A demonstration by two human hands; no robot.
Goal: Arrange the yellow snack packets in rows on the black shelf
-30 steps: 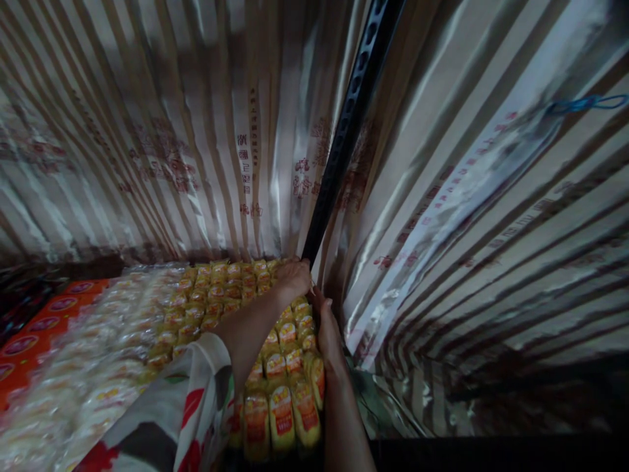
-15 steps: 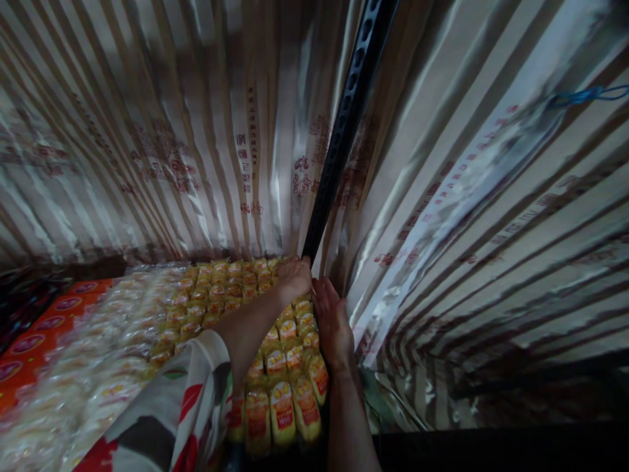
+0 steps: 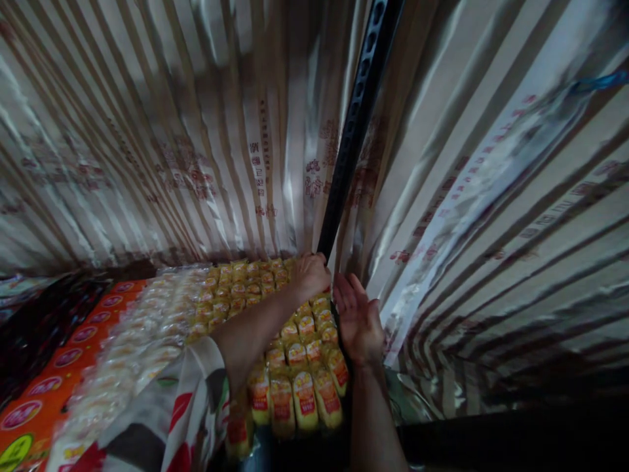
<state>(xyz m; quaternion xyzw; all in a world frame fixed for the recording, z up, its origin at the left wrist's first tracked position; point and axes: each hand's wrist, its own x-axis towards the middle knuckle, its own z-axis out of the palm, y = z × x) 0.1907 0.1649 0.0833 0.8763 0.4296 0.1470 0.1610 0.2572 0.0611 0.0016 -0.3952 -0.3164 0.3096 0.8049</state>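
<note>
My left hand (image 3: 312, 274) reaches to the far right corner of rows of yellow wrapped packets (image 3: 304, 392), by the foot of a black perforated metal post (image 3: 348, 137). Its fingers are curled, and what they hold, if anything, is hidden. Just right of the packets, my right hand (image 3: 361, 322) is open, palm towards them, with fingers stretched out and nothing in it. The packets look like small snack cakes in clear wrap with red and yellow labels, standing in tight rows.
Left of the yellow packets lie clear-wrapped pale packets (image 3: 147, 321), then an orange printed strip (image 3: 69, 357) and dark glossy packs (image 3: 54, 314). Striped printed sheeting (image 3: 221, 131) hangs behind and to the right. A blue tie (image 3: 602, 81) is at the upper right.
The view has shifted, so the goods sit further right. My left hand has gone from flatter to curled at the corner; my right hand has moved slightly away from it, its palm turned more into view.
</note>
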